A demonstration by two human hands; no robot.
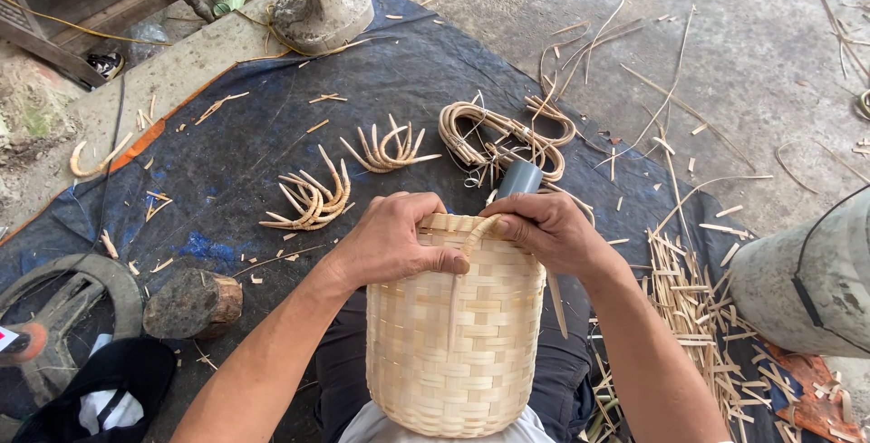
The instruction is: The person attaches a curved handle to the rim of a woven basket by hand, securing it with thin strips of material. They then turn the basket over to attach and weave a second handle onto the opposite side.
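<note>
On the person's lap stands a woven basket (458, 325), upright, with both hands at its top rim. Left hand (394, 242) wraps over the rim, thumb pressed on the front. Right hand (544, 230) pinches a thin strip (473, 239) bent over the rim. Just past the hands, curved cane pieces (313, 198) lie on a blue sheet (236, 135).

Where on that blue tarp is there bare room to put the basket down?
The blue tarp is barest between the stone fan base and the curved cane pieces, and again left of those pieces toward the wood block. It is crowded by the coiled cane and the split strips at right.
</note>
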